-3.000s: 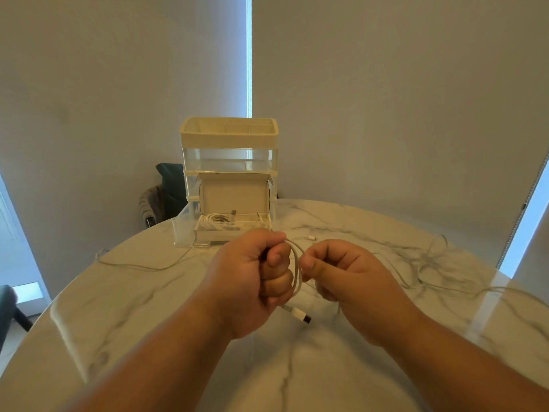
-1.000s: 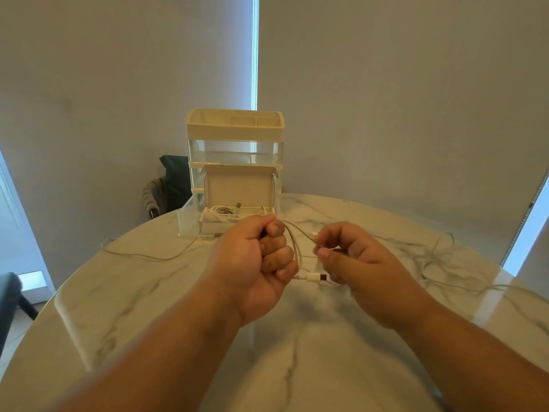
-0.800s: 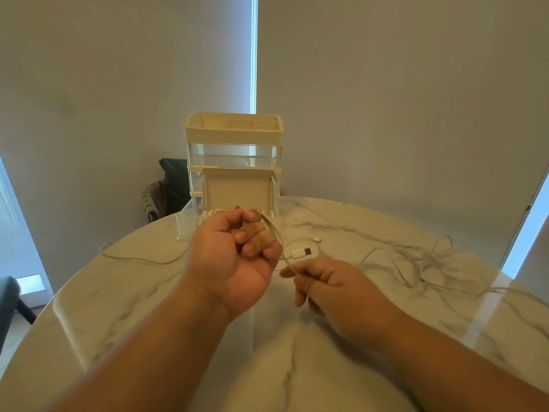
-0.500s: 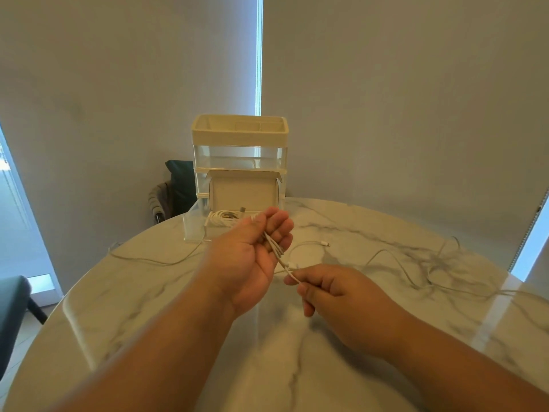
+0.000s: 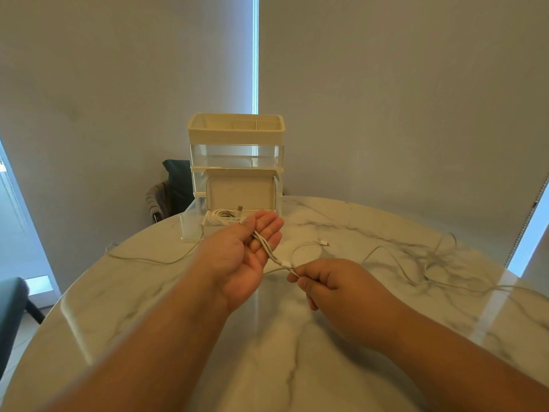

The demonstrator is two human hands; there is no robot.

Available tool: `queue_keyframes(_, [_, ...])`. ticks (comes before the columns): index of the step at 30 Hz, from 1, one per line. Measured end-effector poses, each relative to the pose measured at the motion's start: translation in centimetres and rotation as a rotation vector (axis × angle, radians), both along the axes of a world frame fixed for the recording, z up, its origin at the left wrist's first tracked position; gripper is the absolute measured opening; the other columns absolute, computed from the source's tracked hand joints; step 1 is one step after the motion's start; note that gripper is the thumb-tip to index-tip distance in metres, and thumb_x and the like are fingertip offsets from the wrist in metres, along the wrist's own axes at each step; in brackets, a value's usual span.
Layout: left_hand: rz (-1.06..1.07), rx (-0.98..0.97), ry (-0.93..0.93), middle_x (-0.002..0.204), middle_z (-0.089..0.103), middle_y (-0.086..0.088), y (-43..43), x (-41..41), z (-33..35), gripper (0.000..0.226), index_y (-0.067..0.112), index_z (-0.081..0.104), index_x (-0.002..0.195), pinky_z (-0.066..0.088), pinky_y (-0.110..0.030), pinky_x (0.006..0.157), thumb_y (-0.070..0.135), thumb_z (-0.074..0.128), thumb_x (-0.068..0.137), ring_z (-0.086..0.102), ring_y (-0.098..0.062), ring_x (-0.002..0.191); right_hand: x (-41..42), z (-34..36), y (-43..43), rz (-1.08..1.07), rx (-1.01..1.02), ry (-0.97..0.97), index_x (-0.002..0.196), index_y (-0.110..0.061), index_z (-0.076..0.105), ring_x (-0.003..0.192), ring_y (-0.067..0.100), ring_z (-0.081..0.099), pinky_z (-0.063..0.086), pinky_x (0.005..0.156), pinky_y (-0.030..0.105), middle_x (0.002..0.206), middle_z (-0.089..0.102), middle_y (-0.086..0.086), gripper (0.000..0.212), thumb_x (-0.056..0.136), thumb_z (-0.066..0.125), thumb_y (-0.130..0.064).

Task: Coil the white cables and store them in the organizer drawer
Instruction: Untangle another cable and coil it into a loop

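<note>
— What are we struggling to make out here?
— Our left hand point(image 5: 246, 254) is covering the far end of the white cable point(image 5: 269, 248). Its fingers are stretching out straight, and the thumb seems to be pinning the strands against them, though we are not seeing the contact itself. Our right hand point(image 5: 335, 288) is pinching the near end, and its curled fingers are hiding whatever runs on below the pinch.
— And the containers?
— Just beyond the left hand's hold, the organizer point(image 5: 236, 162) is standing with its clear drawer point(image 5: 191, 230) pulled out. A box point(image 5: 240, 193) is sitting in it with the lid up, and a coiled cable point(image 5: 221, 216) is lying inside. We are viewing the top tray point(image 5: 236, 129) from too low to tell its contents.
— Anything else?
— Loose cables point(image 5: 416, 263) are trailing over the table point(image 5: 297, 352) to the right of the pinch.
</note>
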State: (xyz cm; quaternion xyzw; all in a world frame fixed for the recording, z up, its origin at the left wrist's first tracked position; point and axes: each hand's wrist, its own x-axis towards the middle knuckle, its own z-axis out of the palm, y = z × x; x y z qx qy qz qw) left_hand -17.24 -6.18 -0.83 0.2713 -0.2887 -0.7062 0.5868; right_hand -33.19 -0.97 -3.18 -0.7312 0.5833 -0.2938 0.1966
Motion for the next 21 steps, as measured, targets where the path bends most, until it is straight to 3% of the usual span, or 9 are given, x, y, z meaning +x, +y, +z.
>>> queue_keyframes(5, [0.021, -0.033, -0.022, 0.109, 0.072, -0.012, 0.0, -0.9, -0.7, 0.024, 0.004, 0.062, 0.107, 0.053, -0.03, 0.089, 0.013, 0.04, 0.105, 0.067, -0.02, 0.106, 0.6, -0.4, 0.2, 0.016, 0.063, -0.065, 0.077, -0.021, 0.068, 0.068, 0.008, 0.062, 0.043, 0.063, 0.02, 0.084, 0.072, 0.003, 0.028, 0.099, 0.052, -0.027])
queue_keyframes(8, [0.031, -0.051, -0.023, 0.112, 0.07, -0.011, -0.1, -1.1, -0.9, 0.023, 0.005, 0.062, 0.108, 0.052, -0.03, 0.09, 0.013, 0.04, 0.105, 0.067, -0.02, 0.107, 0.6, -0.7, 0.2, 0.007, 0.134, -0.144, 0.09, -0.01, 0.071, 0.051, 0.004, 0.05, 0.042, 0.059, 0.022, 0.078, 0.071, 0.007, 0.03, 0.098, 0.053, -0.033])
queue_keyframes(11, [0.037, -0.051, -0.028, 0.114, 0.069, -0.01, -0.3, -1.3, -1.3, 0.024, 0.006, 0.061, 0.112, 0.053, -0.028, 0.088, 0.014, 0.04, 0.105, 0.067, -0.018, 0.105, 0.5, -1.0, 0.2, -0.027, 0.16, -0.177, 0.087, -0.014, 0.07, 0.05, 0.005, 0.05, 0.042, 0.061, 0.027, 0.07, 0.07, 0.006, 0.032, 0.096, 0.055, -0.04])
queue_keyframes(13, [0.038, -0.062, -0.04, 0.113, 0.071, -0.009, -0.3, -1.5, -1.6, 0.025, 0.007, 0.06, 0.118, 0.054, -0.027, 0.086, 0.015, 0.04, 0.105, 0.069, -0.016, 0.103, 0.8, -1.0, 0.3, -0.069, 0.146, -0.2, 0.099, -0.024, 0.065, 0.048, -0.001, 0.052, 0.042, 0.059, 0.023, 0.066, 0.071, -0.004, 0.026, 0.094, 0.057, -0.048])
queue_keyframes(17, [0.089, -0.077, -0.07, 0.111, 0.072, -0.007, -0.1, -2.0, -1.7, 0.025, 0.009, 0.062, 0.116, 0.055, -0.027, 0.086, 0.016, 0.041, 0.105, 0.071, -0.015, 0.101, 1.3, -0.9, 0.2, -0.135, 0.085, -0.211, 0.15, -0.037, 0.022, 0.059, -0.007, 0.061, 0.038, 0.055, 0.011, 0.068, 0.073, -0.01, 0.069, 0.092, 0.053, -0.057])
queue_keyframes(19, [0.101, -0.082, -0.089, 0.112, 0.073, -0.007, 0.0, -2.2, -1.6, 0.026, 0.009, 0.062, 0.118, 0.054, -0.027, 0.088, 0.015, 0.041, 0.105, 0.07, -0.016, 0.103, 1.5, -0.8, 0.2, -0.188, 0.101, -0.236, 0.151, -0.031, 0.019, 0.064, -0.007, 0.062, 0.038, 0.053, 0.009, 0.067, 0.073, -0.009, 0.073, 0.092, 0.051, -0.06])
queue_keyframes(21, [0.099, -0.082, -0.094, 0.113, 0.073, -0.008, 0.1, -2.4, -1.6, 0.026, 0.008, 0.062, 0.12, 0.054, -0.028, 0.09, 0.015, 0.042, 0.104, 0.07, -0.017, 0.103, 1.5, -0.9, 0.1, -0.253, 0.118, -0.295, 0.132, -0.025, 0.038, 0.054, -0.002, 0.06, 0.039, 0.049, 0.013, 0.065, 0.072, -0.006, 0.06, 0.089, 0.052, -0.064])
